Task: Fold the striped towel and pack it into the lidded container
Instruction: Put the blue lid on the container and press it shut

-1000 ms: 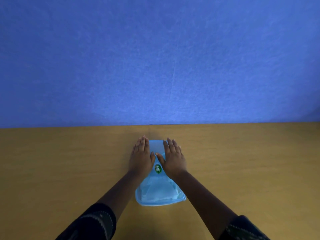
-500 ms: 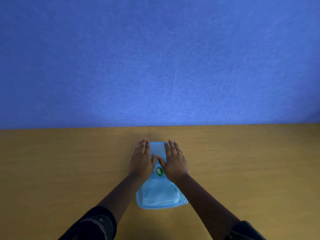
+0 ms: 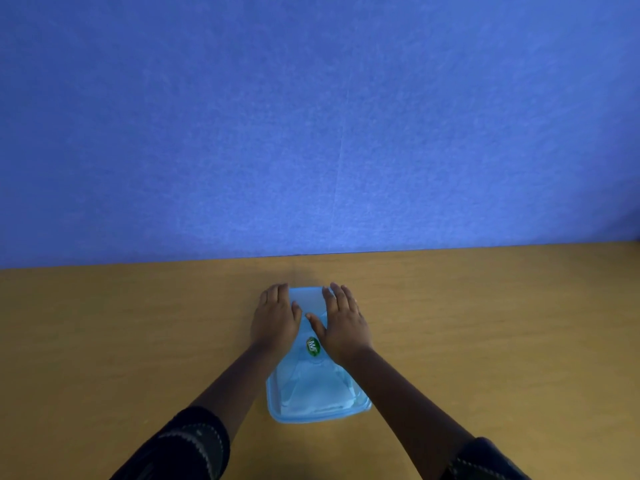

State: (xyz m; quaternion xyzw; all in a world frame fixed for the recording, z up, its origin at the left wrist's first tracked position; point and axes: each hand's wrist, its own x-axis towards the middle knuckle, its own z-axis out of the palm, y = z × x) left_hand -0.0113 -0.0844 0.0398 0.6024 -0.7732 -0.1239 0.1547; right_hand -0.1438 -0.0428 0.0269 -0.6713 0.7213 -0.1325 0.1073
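2 dark sleeves point(image 3: 187, 445) w/ pale dotted bands, pushed up forearms

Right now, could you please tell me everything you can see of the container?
The container is a pale blue, see-through plastic box, rectangular with rounded corners, lying flat on the table with its long side running away from the person. Its lid is on and bears a green oval sticker. Pale folded cloth shows through it. The left hand and right hand lie flat, fingers spread, on the far half of the lid.
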